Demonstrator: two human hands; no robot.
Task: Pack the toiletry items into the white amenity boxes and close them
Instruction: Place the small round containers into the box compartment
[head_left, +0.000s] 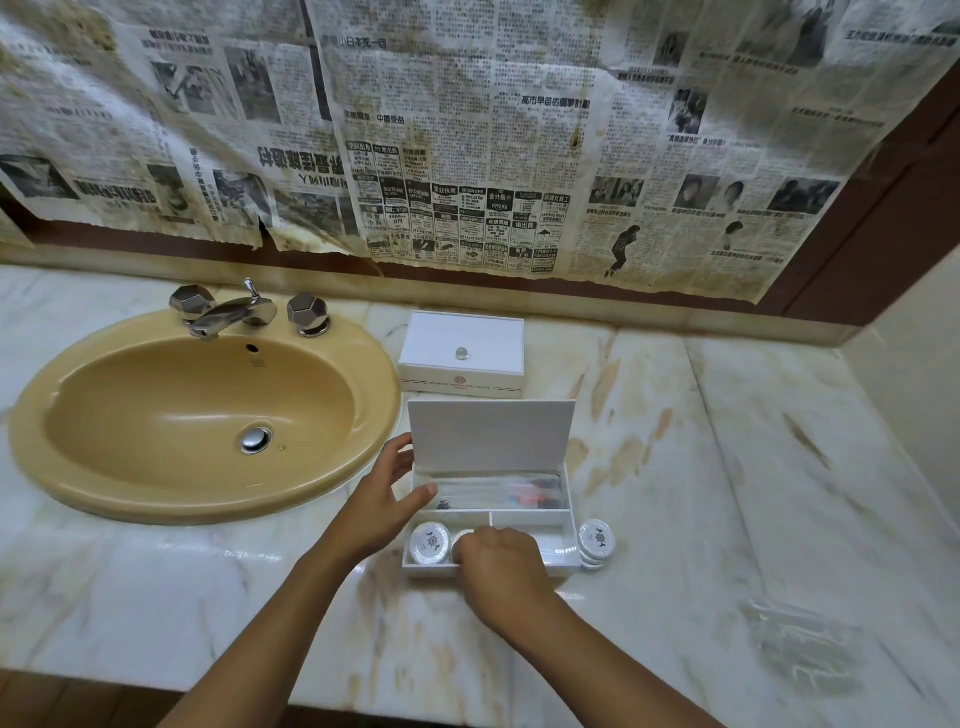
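Note:
An open white amenity box (569, 512) stands on the marble counter, its lid (491, 435) raised upright at the back. Clear-wrapped items (498, 491) lie in its long rear compartment. A round white soap (430, 543) sits in the front left compartment. My right hand (501, 571) reaches into that compartment and pinches a second round soap (461, 543), mostly hidden by my fingers. My left hand (382, 506) holds the box's left side, thumb on the wall and fingers behind the lid's edge. A short stack of round soaps (596, 543) stands just right of the box. A closed white amenity box (462, 353) sits behind.
A tan oval sink (197, 415) with chrome taps (234, 312) fills the counter's left part. A clear plastic wrapper (802, 644) lies on the counter at the front right. Old newspaper covers the wall above. A side wall bounds the counter at the right.

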